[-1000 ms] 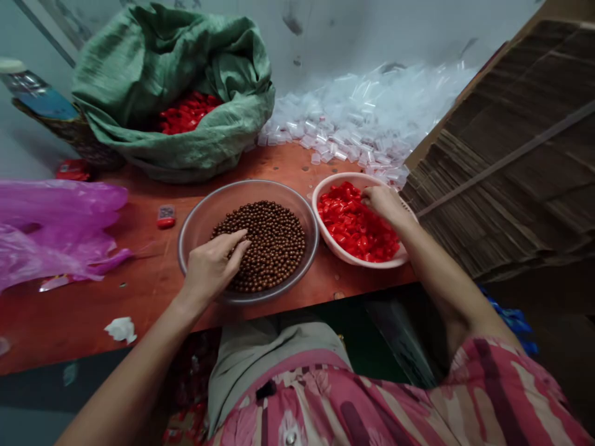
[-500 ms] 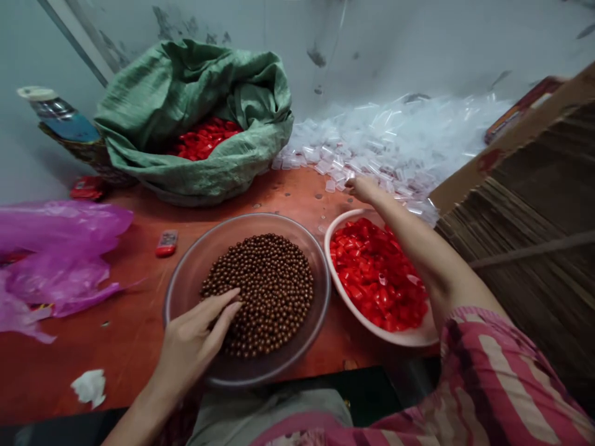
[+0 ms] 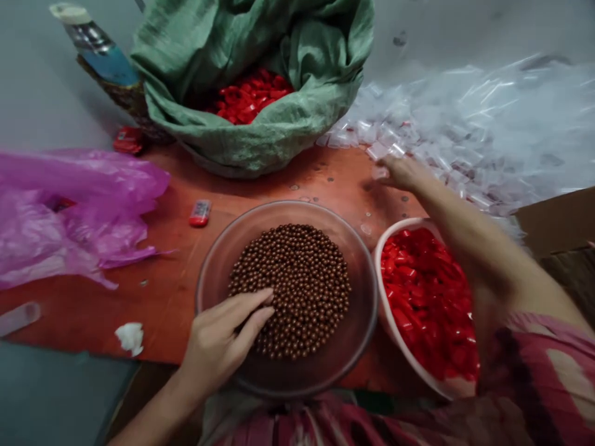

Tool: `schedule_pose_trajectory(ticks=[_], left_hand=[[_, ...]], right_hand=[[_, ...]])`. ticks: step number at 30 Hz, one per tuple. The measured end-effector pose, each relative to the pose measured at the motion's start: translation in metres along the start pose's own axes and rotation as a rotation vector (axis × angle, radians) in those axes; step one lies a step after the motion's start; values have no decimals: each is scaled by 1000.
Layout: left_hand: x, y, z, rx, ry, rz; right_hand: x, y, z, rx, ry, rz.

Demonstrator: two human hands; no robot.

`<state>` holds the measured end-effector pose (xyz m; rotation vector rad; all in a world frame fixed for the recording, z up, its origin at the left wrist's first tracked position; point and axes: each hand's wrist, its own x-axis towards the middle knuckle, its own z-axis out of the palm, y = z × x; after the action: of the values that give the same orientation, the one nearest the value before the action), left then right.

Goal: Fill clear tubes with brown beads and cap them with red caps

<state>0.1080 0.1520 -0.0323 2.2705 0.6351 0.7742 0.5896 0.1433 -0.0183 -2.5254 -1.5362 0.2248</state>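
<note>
My left hand (image 3: 225,337) rests over the near left side of a clear round bowl (image 3: 207,279). Its thumb and fingertips come together in a pinch at the heap of small shiny brown balls (image 3: 292,285); whatever is between them is hidden. Stretched forward, my right hand (image 3: 402,172) is at the near edge of a pile of clear plastic cases (image 3: 465,142). A small clear plastic case (image 3: 380,172) shows at its fingertips, slightly blurred. Beneath my right forearm, red plastic pieces (image 3: 425,291) fill a pale pink basin (image 3: 395,337).
A green woven sack (image 3: 260,145) holds more red pieces at the back. On the left lie a purple plastic bag (image 3: 88,217), a small red-and-clear case (image 3: 199,212) and crumpled white tissue (image 3: 130,337). A bottle (image 3: 100,49) stands behind. Cardboard (image 3: 558,223) borders the right.
The view has shifted, so the table things sit further right. My right hand has drawn back slightly from the clear pile, with a case at its fingertips. My left hand stays over the balls.
</note>
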Motion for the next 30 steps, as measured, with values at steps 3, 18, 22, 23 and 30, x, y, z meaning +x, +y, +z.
schedule_pose_trajectory(ticks=[3, 18, 22, 23, 30], left_hand=[[2, 5, -3, -67, 33, -103], [-1, 8, -12, -715, 311, -345], [-2, -4, -18, -715, 290, -330], [-2, -8, -17, -696, 275, -322], [4, -18, 2, -743, -33, -387]], right_hand=[[-28, -51, -6, 48, 82, -138], [-149, -239, 90, -222, -512, -1076], [-162, -235, 77, 252, -586, -703], [-165, -233, 72, 416, -602, -609], [-190, -227, 51, 1179, -578, -217]])
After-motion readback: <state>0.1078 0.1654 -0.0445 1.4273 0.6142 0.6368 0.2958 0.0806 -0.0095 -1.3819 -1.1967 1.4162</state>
